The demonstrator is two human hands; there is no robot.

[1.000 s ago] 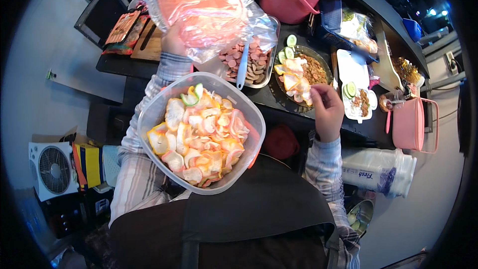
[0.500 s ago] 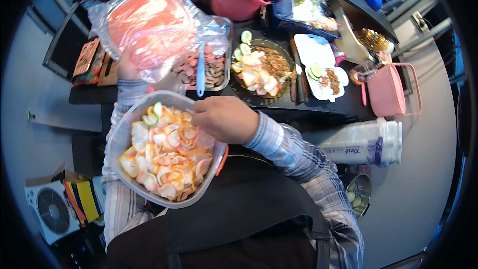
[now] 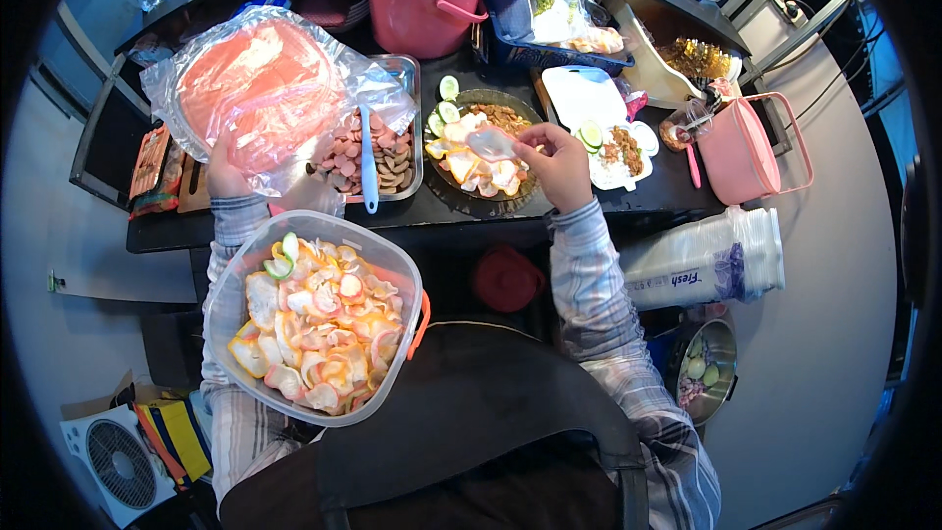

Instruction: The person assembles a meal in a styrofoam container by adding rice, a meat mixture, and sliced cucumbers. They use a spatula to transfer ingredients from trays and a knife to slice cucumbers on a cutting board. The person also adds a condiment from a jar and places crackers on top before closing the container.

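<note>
My right hand (image 3: 563, 169) pinches a pale, pinkish cracker (image 3: 491, 144) between thumb and fingers. It hovers over a dark round plate (image 3: 439, 179) bearing brown food, cucumber slices and more crackers. At the counter's left, my left hand (image 3: 226, 175) touches a clear plastic bag (image 3: 162, 88) around a round, pinkish-red thing; its fingers are partly hidden. Across my left forearm rests a clear plastic tub (image 3: 392, 257) filled with orange-edged and pink crackers. Next to the bag, a blue-handled utensil (image 3: 369, 162) lies across a metal tray (image 3: 410, 177) of sliced sausage and brown pieces.
Along the back stand a pink lidded bucket (image 3: 427, 10) and a blue basket (image 3: 510, 49). An open white foam box (image 3: 584, 93) with food lies right of the plate. Farther right are a pink container (image 3: 743, 159) and wrapped foam boxes (image 3: 687, 265). A metal bowl (image 3: 724, 344) sits lower right.
My right hand has moved from the tub up and right to the plate, carrying a cracker. The view has shifted, so the counter appears farther left; my left hand stays by the bag.
</note>
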